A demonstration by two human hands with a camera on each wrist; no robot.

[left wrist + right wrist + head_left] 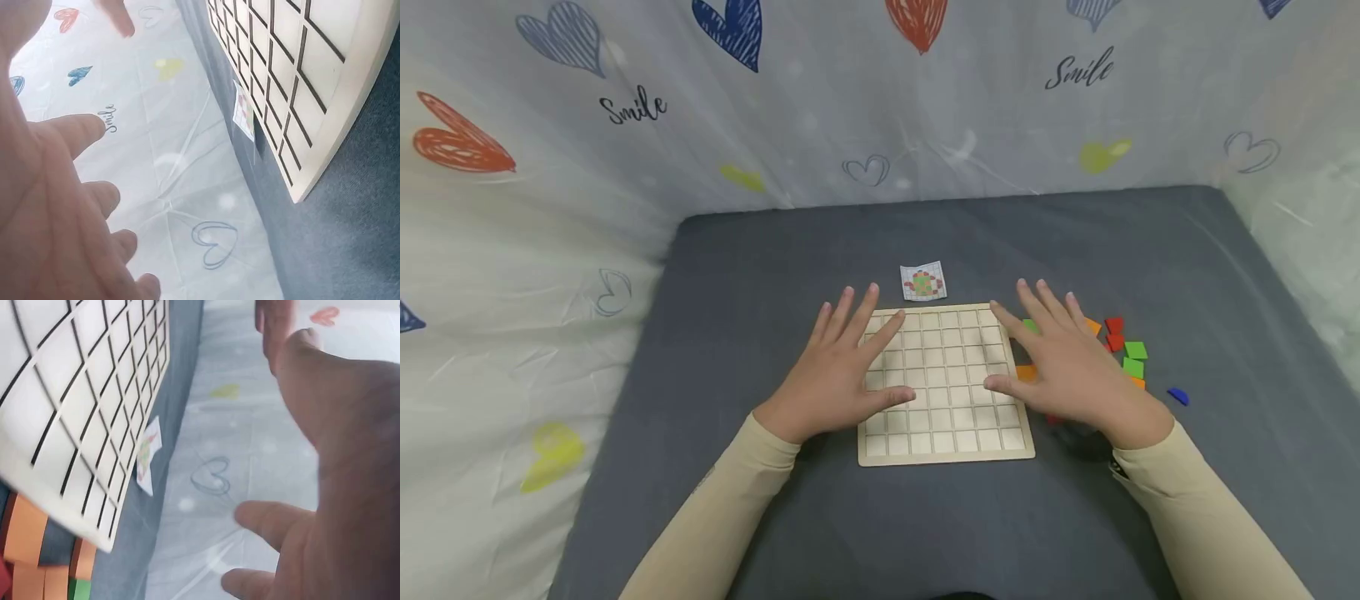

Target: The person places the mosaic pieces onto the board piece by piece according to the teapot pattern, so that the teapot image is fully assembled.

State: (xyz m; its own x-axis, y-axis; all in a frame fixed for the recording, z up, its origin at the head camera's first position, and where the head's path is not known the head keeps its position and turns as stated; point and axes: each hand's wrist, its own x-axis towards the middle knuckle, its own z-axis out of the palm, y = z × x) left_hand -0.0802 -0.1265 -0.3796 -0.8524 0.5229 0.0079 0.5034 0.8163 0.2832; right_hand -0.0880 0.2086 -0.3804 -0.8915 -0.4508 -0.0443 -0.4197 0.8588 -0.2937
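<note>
A square wooden grid board [943, 392] lies on the grey cloth between my hands, its visible cells bare. My left hand [838, 375] hovers over the board's left edge with fingers spread, holding nothing. Over the right edge my right hand [1067, 371] is spread the same way, palm down, also holding nothing. In the wrist views both hands stand off the board. Partly hidden under the right hand are orange blocks [25, 531], with red blocks [1115, 333] and green blocks [1135, 358] beside it. Behind the board is a small card [923, 282] printed with a coloured pattern on a grid.
A blue half-round piece [1178, 396] lies apart at the right, past the coloured blocks. The grey-covered table [760, 275] meets a white curtain [820, 108] with printed hearts at the back and sides. A dark round object shows under the right wrist.
</note>
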